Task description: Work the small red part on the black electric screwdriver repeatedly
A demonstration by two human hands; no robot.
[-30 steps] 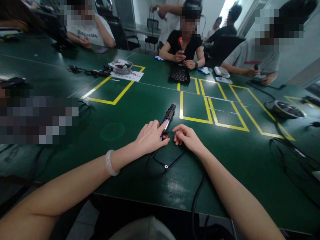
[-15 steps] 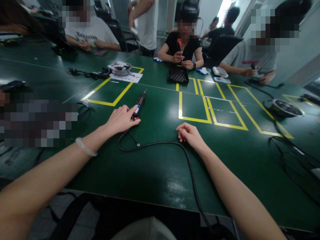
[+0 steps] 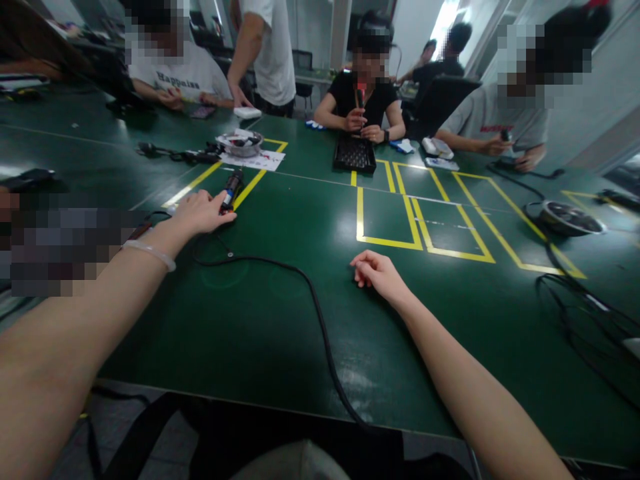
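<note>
A corded electric screwdriver [image 3: 232, 189], black with a small blue label, lies at the left with its tip pointing away from me. My left hand [image 3: 200, 212] is closed around its rear part, thumb on the near side. That end of the tool sits over the yellow tape outline [image 3: 250, 189]. Its black cord [image 3: 315, 300] loops beside the hand and runs across the table toward the front edge. My right hand [image 3: 377, 272] rests on the green table [image 3: 280, 333] with its fingers curled in; I see nothing in them.
Several yellow tape rectangles [image 3: 390, 243] mark the table. A round dish of parts [image 3: 240, 141] stands on paper at the back left, another metal bowl [image 3: 573, 217] at the right beside cables [image 3: 565, 320]. Across the table, a person works over a black tray [image 3: 354, 155]; others sit nearby.
My left hand has moved left and away with the screwdriver, onto the yellow outline, dragging the cord left. A standing person's hand has lowered a white object to the table. My right hand stays put.
</note>
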